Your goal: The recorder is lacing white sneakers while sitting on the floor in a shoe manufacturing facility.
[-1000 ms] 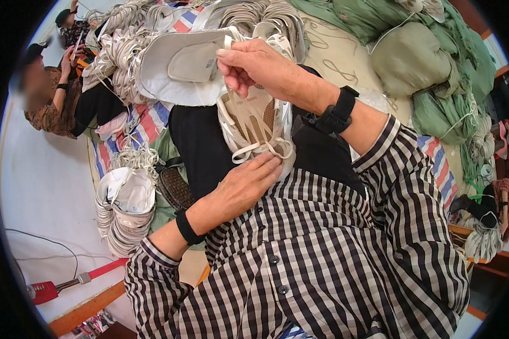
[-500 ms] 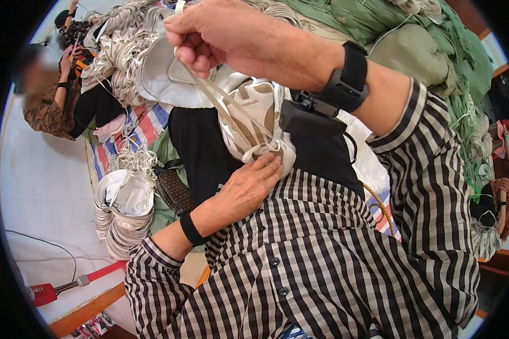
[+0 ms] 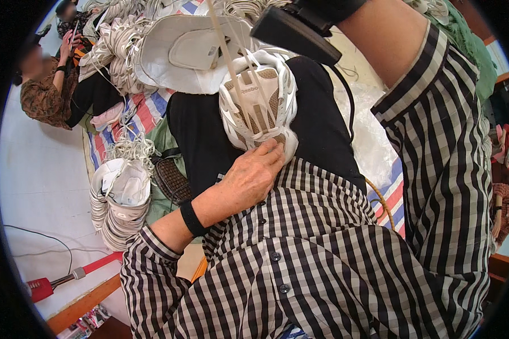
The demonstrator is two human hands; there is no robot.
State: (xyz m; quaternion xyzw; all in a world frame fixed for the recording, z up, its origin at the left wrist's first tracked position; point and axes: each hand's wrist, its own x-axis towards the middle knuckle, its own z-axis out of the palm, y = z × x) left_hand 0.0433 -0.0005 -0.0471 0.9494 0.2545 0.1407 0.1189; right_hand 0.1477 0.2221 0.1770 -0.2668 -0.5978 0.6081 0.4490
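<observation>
A white and beige shoe upper (image 3: 286, 101) with tan mesh panels lies across my black-clad thighs, its toe toward my body. My left hand (image 3: 253, 171) grips the toe end, fingers bent over the front edge. Two strands of a pale shoelace (image 3: 223, 45) rise tight from the lowest eyelets and leave the picture at the top. My right hand is beyond the upper edge; only its forearm and a black wrist device (image 3: 295, 35) show, so what its fingers hold is hidden.
A large white shoe-shaped piece (image 3: 159, 53) lies past my knees beside bundled uppers (image 3: 124, 68). At left stands a nested stack of uppers (image 3: 121, 212) with loose laces on top. A person (image 3: 51, 90) sits at far left. Clear plastic (image 3: 373, 141) lies at right.
My right arm has moved up and outward, taking the hand out of view. The lace strands are drawn longer and straighter. My left hand remains on the toe.
</observation>
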